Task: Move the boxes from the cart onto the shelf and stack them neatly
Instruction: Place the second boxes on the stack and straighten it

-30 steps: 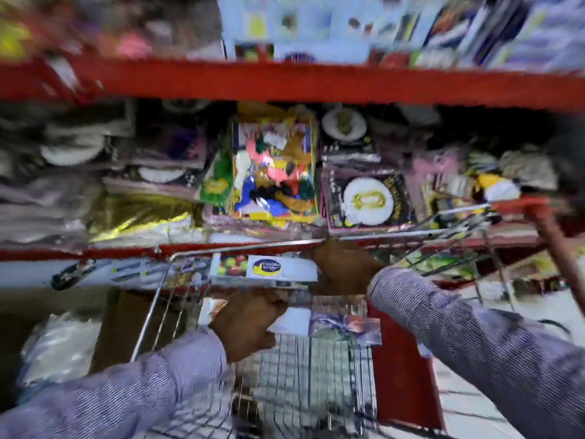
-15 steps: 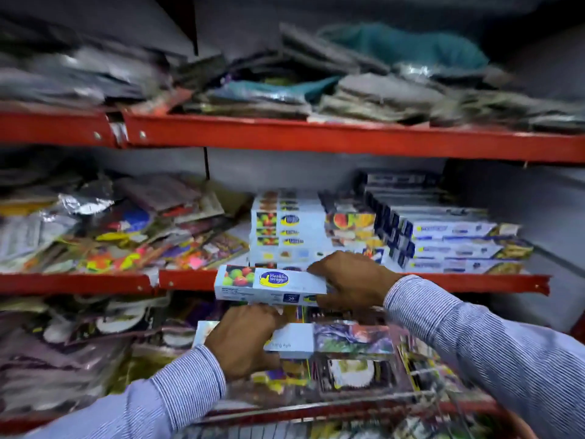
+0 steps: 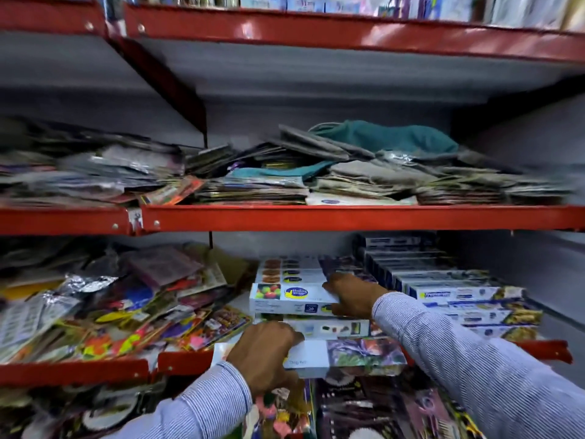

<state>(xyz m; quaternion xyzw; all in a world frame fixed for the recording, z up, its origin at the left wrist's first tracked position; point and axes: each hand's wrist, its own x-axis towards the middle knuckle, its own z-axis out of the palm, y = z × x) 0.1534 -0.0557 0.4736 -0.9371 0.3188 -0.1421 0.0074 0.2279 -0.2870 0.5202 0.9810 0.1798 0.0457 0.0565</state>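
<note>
From the head camera, my right hand (image 3: 351,297) gripped the right end of a white box (image 3: 292,297) printed with fruit, fingers curled around that end, thumb on top. The box sat on the stack of boxes (image 3: 316,326) on the red shelf (image 3: 550,351), roughly level, its front face toward me. My left hand (image 3: 266,356) was lower and nearer, clamped on the left half of a second box (image 3: 348,358), fingers (image 3: 292,339) pressed together over its top edge. That box hung in front of the shelf lip, just below the stack. Blue boxes (image 3: 459,299) lay stacked to the right, bright packets (image 3: 126,312) heaped to the left.
</note>
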